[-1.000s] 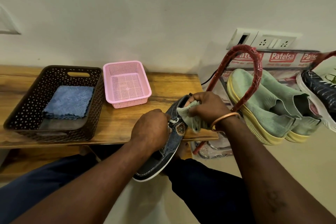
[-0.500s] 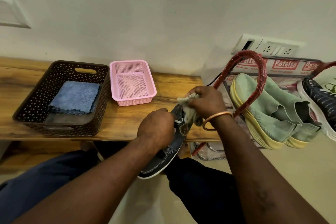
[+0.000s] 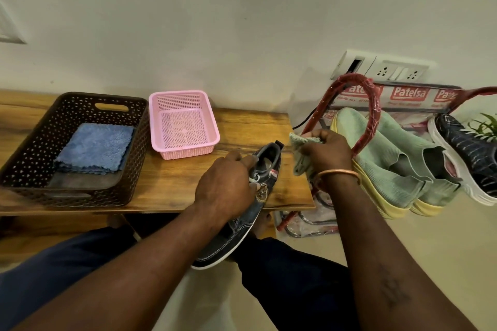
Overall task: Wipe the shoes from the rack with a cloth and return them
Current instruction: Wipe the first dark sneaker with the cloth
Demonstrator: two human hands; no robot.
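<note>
Left hand point(image 3: 225, 187) grips a dark denim shoe point(image 3: 243, 228) at its laces, with the heel over the wooden table's point(image 3: 174, 183) front edge and the toe toward the lap. Right hand point(image 3: 326, 152) clutches a pale green cloth point(image 3: 300, 162) just beside the heel. On the table, a brown perforated basket point(image 3: 67, 113) holds a folded blue cloth point(image 3: 94, 146), and a pink mesh basket point(image 3: 177, 94) stands beside it. A red shoe rack point(image 3: 375, 115) carries mint-green shoes point(image 3: 390, 169).

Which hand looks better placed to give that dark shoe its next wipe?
Probably the right hand. It grips the green cloth beside the heel of the dark shoe, not touching it, while the left hand is busy gripping the shoe by its upper.
</note>
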